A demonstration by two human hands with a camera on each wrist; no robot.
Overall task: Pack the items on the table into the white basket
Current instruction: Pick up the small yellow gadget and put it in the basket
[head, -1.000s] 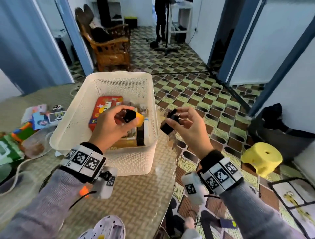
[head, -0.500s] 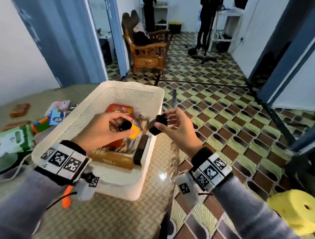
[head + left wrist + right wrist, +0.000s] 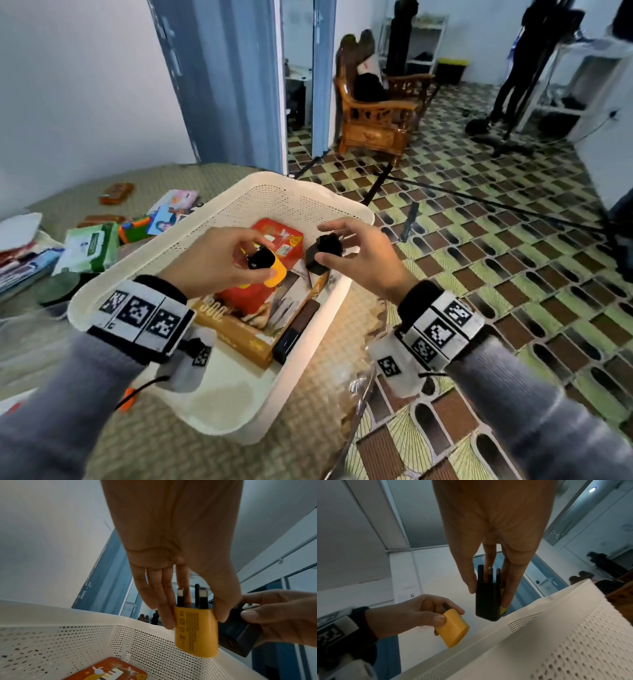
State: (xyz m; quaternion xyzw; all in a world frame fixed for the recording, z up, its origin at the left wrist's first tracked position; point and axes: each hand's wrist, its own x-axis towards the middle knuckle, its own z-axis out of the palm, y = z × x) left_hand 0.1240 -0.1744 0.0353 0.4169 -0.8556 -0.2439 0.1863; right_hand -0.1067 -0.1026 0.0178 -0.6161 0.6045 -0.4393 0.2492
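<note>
The white perforated basket (image 3: 164, 250) (image 3: 68, 632) (image 3: 556, 635) sits on the table with a red card pack (image 3: 274, 240), a brown box (image 3: 236, 329) and a black bar (image 3: 296, 332) inside. My left hand (image 3: 219, 260) (image 3: 190, 616) pinches a yellow plug adapter (image 3: 274, 274) (image 3: 195, 631) (image 3: 453, 628) by its sides above the basket, prongs up. My right hand (image 3: 356, 253) (image 3: 488, 595) pinches a black plug adapter (image 3: 323, 253) (image 3: 488, 601) (image 3: 240, 635) over the basket's right rim, close beside the yellow one.
Left of the basket lie a green tissue pack (image 3: 87, 246), picture cards (image 3: 171, 209), orange packets (image 3: 116, 193) and a paper stack (image 3: 20, 260). The table edge (image 3: 359, 404) runs just right of the basket. A wooden chair (image 3: 376, 113) stands on the tiled floor beyond.
Both hands stay over the basket holding the adapters. The right hand has brought the black adapter left, over the basket's right rim. The head view has swung left and up.
</note>
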